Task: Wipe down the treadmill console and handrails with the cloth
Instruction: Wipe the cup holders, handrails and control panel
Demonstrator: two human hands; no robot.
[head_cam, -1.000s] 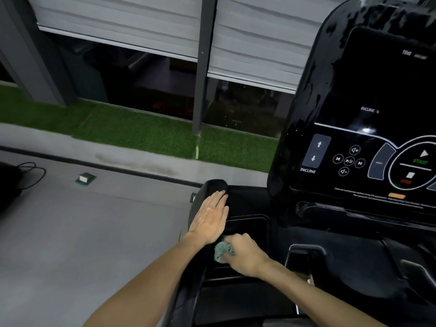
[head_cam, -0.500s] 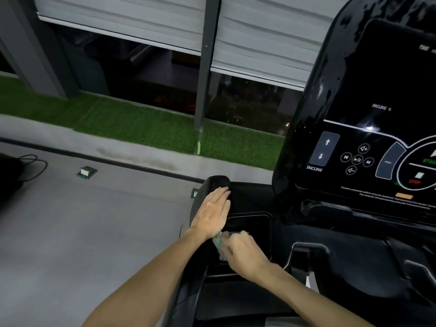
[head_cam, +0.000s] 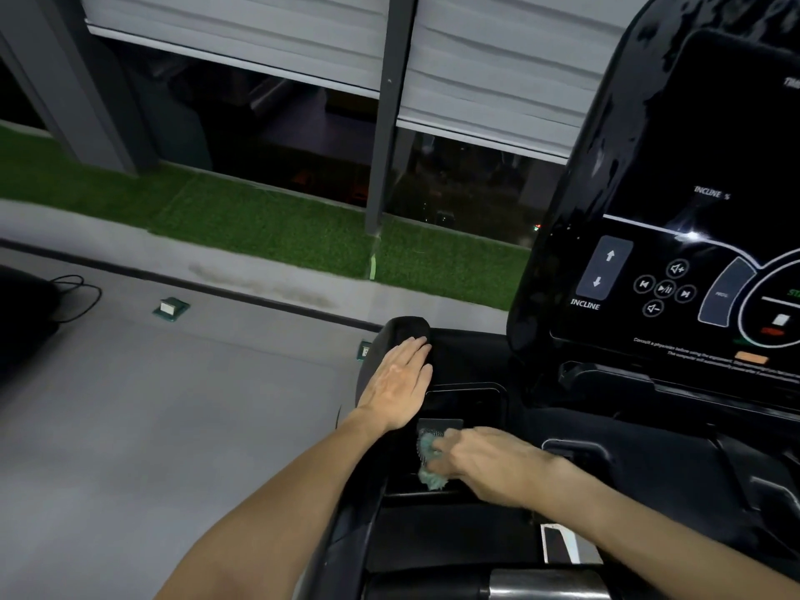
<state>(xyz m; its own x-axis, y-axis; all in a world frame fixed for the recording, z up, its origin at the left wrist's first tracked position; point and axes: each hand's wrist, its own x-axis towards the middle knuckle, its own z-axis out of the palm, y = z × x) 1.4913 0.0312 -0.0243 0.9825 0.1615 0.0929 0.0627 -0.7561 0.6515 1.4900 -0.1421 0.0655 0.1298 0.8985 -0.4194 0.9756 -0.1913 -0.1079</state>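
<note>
The black treadmill console (head_cam: pixel 649 270) fills the right side, its panel showing INCLINE arrows and media buttons. Below it lies a recessed black tray (head_cam: pixel 467 404). My left hand (head_cam: pixel 398 383) rests flat, fingers straight, on the black left handrail end (head_cam: pixel 404 331). My right hand (head_cam: pixel 489 463) grips a small teal cloth (head_cam: pixel 428 461) and presses it into the near part of the tray. The hand covers most of the cloth.
Grey floor spreads to the left, with two small green floor sockets (head_cam: pixel 171 308) and a black cable (head_cam: pixel 73 296) beside a dark object at the left edge. A strip of artificial grass (head_cam: pixel 268 227) runs under the window. A second recess (head_cam: pixel 575 452) lies right of the tray.
My right hand with the cloth has slid a little toward me and to the right inside the tray. My left hand stays on the handrail end. The camera view has shifted slightly.
</note>
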